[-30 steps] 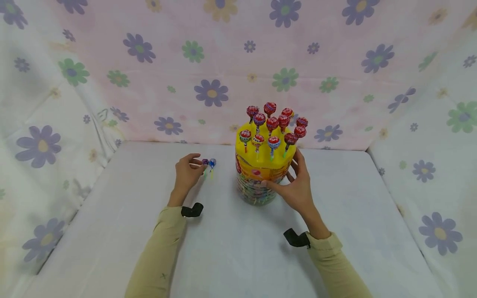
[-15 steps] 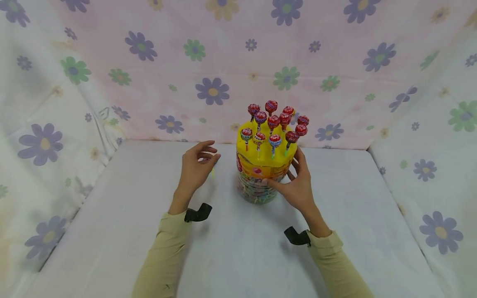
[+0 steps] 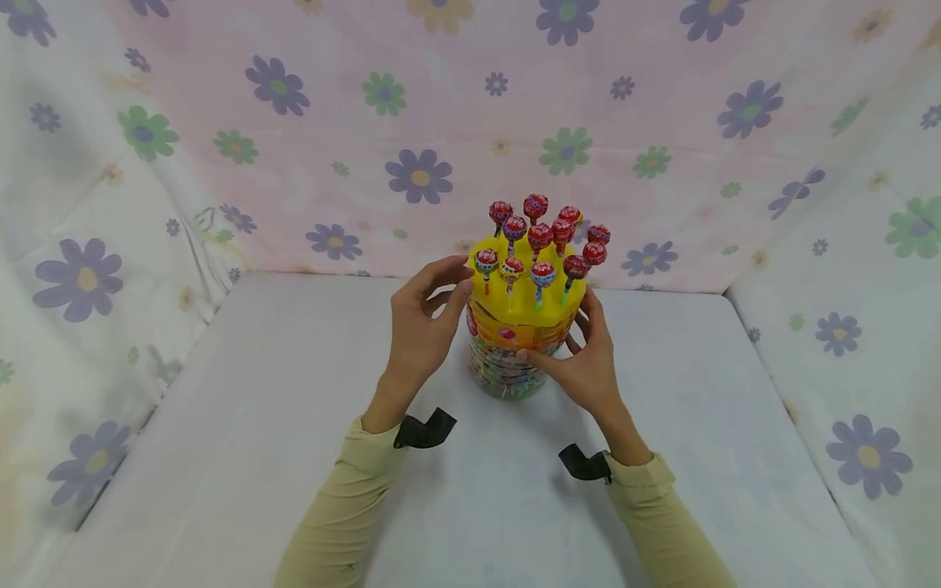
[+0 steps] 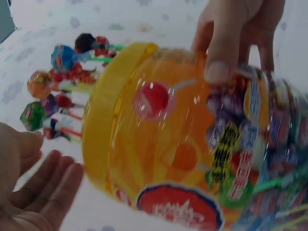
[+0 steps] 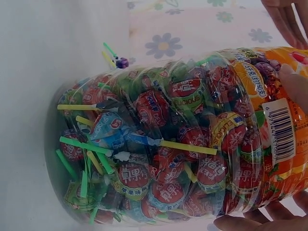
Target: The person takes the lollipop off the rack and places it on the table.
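The right hand (image 3: 581, 367) grips the lollipop jar (image 3: 515, 359), thumb across its front and fingers curled round its right side. The left hand (image 3: 422, 327) is beside the jar's left side at the level of the yellow lid (image 3: 525, 306), fingers loosely bent and apart, holding nothing; whether its fingertips touch the lid cannot be told from the head view, and the left wrist view shows a narrow gap.

The jar stands upright toward the back edge of the white table (image 3: 220, 457), a little right of the middle. A cluster of wrapped lollipops (image 3: 544, 241) stands on sticks in the lid. The right wrist view shows the clear body packed with more lollipops, and a small loose lollipop (image 5: 120, 61) lying on the table beyond the jar, hidden behind the left hand in the head view.

Flowered cloth (image 3: 412, 163) rises as walls close behind the jar and along both sides of the table. Bare table lies open to the left, right and front.

Both forearms in tan sleeves (image 3: 331, 523) come in from the near edge, angling inward, each wrist wearing a black strap (image 3: 426, 429).
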Action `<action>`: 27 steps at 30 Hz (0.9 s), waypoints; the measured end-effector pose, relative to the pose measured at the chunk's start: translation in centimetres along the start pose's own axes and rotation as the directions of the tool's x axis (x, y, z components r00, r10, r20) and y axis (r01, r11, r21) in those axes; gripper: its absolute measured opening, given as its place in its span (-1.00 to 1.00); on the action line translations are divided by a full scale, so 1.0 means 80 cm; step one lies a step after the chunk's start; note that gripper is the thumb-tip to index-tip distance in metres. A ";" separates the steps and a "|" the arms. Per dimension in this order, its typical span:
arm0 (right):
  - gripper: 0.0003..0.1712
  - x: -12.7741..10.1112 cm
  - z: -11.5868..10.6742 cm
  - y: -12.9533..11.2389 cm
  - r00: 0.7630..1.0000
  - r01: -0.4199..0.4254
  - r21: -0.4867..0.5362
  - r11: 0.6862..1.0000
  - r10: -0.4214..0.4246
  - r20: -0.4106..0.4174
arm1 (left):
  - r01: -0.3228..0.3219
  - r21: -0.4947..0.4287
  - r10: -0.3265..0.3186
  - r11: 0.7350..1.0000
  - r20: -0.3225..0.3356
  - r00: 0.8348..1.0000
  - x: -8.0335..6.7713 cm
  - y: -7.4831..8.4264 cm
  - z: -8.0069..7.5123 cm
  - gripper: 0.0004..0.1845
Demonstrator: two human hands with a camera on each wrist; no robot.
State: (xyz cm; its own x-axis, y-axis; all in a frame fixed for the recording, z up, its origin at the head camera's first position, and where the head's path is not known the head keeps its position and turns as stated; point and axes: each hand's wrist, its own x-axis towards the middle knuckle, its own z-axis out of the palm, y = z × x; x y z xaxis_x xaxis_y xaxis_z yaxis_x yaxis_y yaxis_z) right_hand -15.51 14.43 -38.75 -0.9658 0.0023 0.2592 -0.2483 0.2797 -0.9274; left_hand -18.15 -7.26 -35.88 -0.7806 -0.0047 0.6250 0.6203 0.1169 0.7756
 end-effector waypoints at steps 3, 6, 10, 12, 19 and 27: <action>0.17 0.000 -0.001 0.001 1.000 -0.013 0.000 1.000 0.013 0.004 | -0.056 -0.040 0.054 0.998 -0.044 0.998 0.001 0.002 0.009 -0.65; 0.16 0.000 -0.001 0.002 1.000 -0.016 0.001 1.000 0.016 0.005 | -0.093 -0.063 0.089 0.994 -0.062 0.994 0.001 0.002 0.016 -0.61; 0.17 0.001 0.000 0.003 1.000 -0.021 -0.004 1.000 0.021 0.000 | -0.111 -0.073 0.107 0.991 -0.050 0.993 0.002 0.001 0.022 -0.57; 0.18 0.001 0.000 0.003 1.000 -0.031 -0.008 0.999 0.031 -0.003 | -0.119 -0.067 0.116 0.991 -0.046 0.992 0.002 0.000 0.025 -0.57; 0.17 0.002 0.000 0.001 1.000 -0.019 -0.006 1.000 0.019 -0.001 | -0.148 -0.055 0.145 0.987 -0.052 0.988 0.004 0.000 0.028 -0.56; 0.17 0.002 0.000 0.002 1.000 -0.014 -0.001 1.000 0.014 0.001 | -0.183 -0.046 0.178 0.982 -0.099 0.979 0.009 0.004 0.029 -0.57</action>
State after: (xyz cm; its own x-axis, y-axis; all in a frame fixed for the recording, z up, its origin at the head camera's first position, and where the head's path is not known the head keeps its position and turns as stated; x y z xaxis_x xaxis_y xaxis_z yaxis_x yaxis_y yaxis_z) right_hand -15.70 14.49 -38.89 -0.9693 0.0053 0.2459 -0.2346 0.2803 -0.9308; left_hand -18.68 -4.90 -35.36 -0.6466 -0.0821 0.7584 0.7553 0.0704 0.6516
